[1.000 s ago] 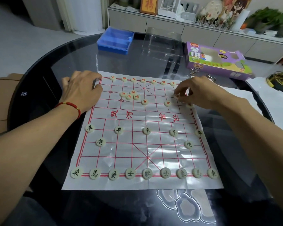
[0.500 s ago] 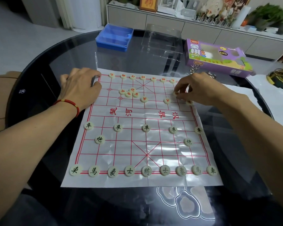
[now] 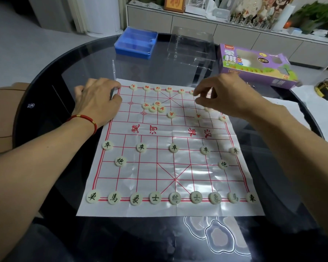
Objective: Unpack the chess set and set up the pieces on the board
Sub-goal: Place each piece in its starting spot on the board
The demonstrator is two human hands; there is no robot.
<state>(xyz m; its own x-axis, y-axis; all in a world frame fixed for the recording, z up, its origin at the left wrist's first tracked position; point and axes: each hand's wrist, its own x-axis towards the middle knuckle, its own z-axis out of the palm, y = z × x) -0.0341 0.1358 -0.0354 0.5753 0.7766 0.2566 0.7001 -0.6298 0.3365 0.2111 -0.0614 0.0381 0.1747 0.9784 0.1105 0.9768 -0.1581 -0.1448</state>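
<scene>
Two bare hands over a paper chess board (image 3: 170,159) spread on a dark glass tabletop (image 3: 80,61). Left hand (image 3: 98,100) flat on the board's far left corner, fingers (image 3: 116,85) relaxed and close together, red bracelet (image 3: 83,119) at the wrist. Right hand (image 3: 223,95) raised above the far right area, fingers (image 3: 198,91) curled toward the thumb; cannot tell whether pinching a piece. Loose cluster of red pieces (image 3: 153,106) between the two hands. Black pieces (image 3: 174,198) in neat rows nearer the body. Beyond the fingers: blue tray (image 3: 135,42), clear lid (image 3: 191,46), purple box (image 3: 254,63).
</scene>
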